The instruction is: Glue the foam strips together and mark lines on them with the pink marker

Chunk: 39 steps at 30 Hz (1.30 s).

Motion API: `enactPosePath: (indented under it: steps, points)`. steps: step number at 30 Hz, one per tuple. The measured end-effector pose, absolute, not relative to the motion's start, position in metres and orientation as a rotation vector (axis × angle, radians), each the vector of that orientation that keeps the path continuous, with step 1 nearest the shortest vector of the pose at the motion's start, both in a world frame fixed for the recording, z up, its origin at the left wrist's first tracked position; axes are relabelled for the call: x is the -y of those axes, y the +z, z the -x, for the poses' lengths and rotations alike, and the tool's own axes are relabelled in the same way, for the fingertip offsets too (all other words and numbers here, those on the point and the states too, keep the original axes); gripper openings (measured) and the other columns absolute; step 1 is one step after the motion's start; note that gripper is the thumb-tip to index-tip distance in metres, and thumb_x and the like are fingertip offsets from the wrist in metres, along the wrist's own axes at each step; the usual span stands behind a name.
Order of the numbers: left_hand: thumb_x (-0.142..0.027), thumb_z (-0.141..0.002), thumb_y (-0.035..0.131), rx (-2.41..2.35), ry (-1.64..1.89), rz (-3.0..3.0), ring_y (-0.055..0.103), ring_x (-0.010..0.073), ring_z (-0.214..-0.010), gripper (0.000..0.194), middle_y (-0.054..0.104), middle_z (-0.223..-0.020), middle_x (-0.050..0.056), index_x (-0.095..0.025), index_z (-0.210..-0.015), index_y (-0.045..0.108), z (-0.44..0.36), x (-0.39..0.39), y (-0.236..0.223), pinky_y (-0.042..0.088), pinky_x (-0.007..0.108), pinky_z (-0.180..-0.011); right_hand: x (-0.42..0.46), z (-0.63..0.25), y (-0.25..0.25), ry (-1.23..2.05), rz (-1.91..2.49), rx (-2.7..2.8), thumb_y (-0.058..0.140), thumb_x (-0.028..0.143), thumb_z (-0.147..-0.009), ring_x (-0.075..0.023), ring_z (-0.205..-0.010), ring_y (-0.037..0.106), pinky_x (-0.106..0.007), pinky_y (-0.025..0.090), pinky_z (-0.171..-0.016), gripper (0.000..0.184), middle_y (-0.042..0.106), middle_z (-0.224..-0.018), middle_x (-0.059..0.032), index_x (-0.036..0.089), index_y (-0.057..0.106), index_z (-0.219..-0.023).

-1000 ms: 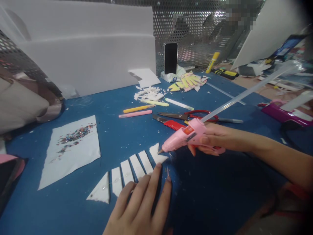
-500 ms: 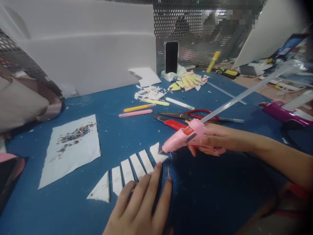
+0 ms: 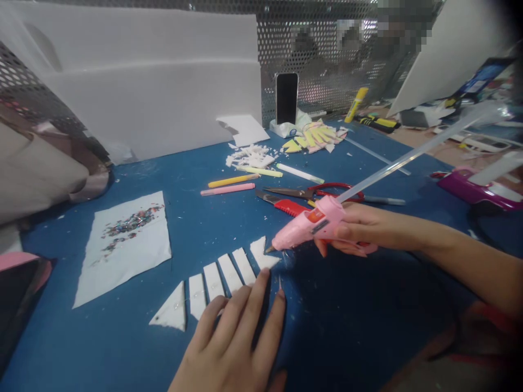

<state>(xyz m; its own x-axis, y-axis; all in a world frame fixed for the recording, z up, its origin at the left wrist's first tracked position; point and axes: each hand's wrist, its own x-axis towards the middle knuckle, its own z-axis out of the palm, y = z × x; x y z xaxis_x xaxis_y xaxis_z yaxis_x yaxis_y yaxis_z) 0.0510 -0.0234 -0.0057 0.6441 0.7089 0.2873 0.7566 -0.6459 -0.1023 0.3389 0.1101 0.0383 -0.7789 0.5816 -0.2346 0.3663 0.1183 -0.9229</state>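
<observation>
From the head view, the right hand (image 3: 347,231) has its grip closed around the pink glue gun (image 3: 306,226), whose nozzle is at the notched white tail piece (image 3: 262,255). The left hand (image 3: 235,332) lies with its fingers slightly spread, 1 fingertip on that tail piece. To its left on the blue worktop (image 3: 102,348) are 4 white strips (image 3: 213,280) in a row and 1 white triangular piece (image 3: 174,310), beyond which lies 1 sheet with colored bits (image 3: 126,272).
</observation>
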Motion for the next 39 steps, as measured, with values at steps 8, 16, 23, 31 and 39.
enactPosePath:
  steps: [8, 16, 23, 31, 39]
  points:
    - [-0.053, -0.094, 0.044, 1.045, -0.237, 2.652, 0.045, 0.0240, -0.123, 0.060, 0.048, -0.150, 0.010, -0.022, -0.145, 0.046, -0.044, 0.021, 0.001, 0.026, 0.038, -0.100, -0.114, -0.344, 0.047, 1.712, 0.805, 2.177, 0.044, 0.053, -0.100, -0.0044, -0.044, 0.038, -0.019, 0.028, -0.040, 0.052, 0.043, -0.056, 0.0051, 0.006, 0.067, -0.096]
    - [-0.038, -0.089, 0.049, 1.008, -0.230, 2.643, 0.049, 0.0264, -0.121, 0.061, 0.045, -0.152, 0.012, -0.020, -0.147, 0.043, -0.045, 0.023, 0.005, 0.028, 0.040, -0.099, -0.110, -0.385, 0.062, 0.661, 1.188, 2.239, 0.043, 0.054, -0.098, -0.0114, -0.055, 0.049, -0.026, 0.035, -0.052, 0.046, 0.057, -0.066, -0.0017, 0.016, 0.062, -0.082]
    - [-0.041, -0.094, 0.045, 1.109, -0.297, 2.641, 0.048, 0.0265, -0.125, 0.055, 0.042, -0.154, 0.011, -0.021, -0.146, 0.044, -0.048, 0.028, 0.004, 0.030, 0.040, -0.102, -0.112, -0.414, 0.055, -0.320, 1.736, 2.390, 0.044, 0.045, -0.099, -0.0282, -0.099, 0.059, -0.036, 0.041, -0.080, 0.037, 0.064, -0.111, -0.0141, 0.019, 0.054, -0.124]
    - [-0.042, -0.097, 0.039, 1.172, -0.308, 2.658, 0.045, 0.0257, -0.128, 0.053, 0.040, -0.156, 0.009, -0.022, -0.146, 0.044, -0.051, 0.031, 0.002, 0.025, 0.041, -0.105, -0.120, -0.427, 0.039, -0.076, 1.682, 2.629, 0.039, 0.037, -0.103, -0.0256, -0.103, 0.052, -0.036, 0.040, -0.087, 0.036, 0.061, -0.115, -0.0149, 0.018, 0.050, -0.131]
    - [-0.049, -0.097, 0.042, 1.095, -0.262, 2.665, 0.048, 0.0256, -0.125, 0.057, 0.043, -0.154, 0.010, -0.022, -0.147, 0.043, -0.048, 0.027, 0.004, 0.026, 0.040, -0.103, -0.102, -0.387, 0.081, -0.556, 1.467, 2.656, 0.041, 0.037, -0.101, -0.0298, -0.101, 0.052, -0.042, 0.039, -0.085, 0.035, 0.060, -0.106, -0.0143, 0.016, 0.062, -0.120]
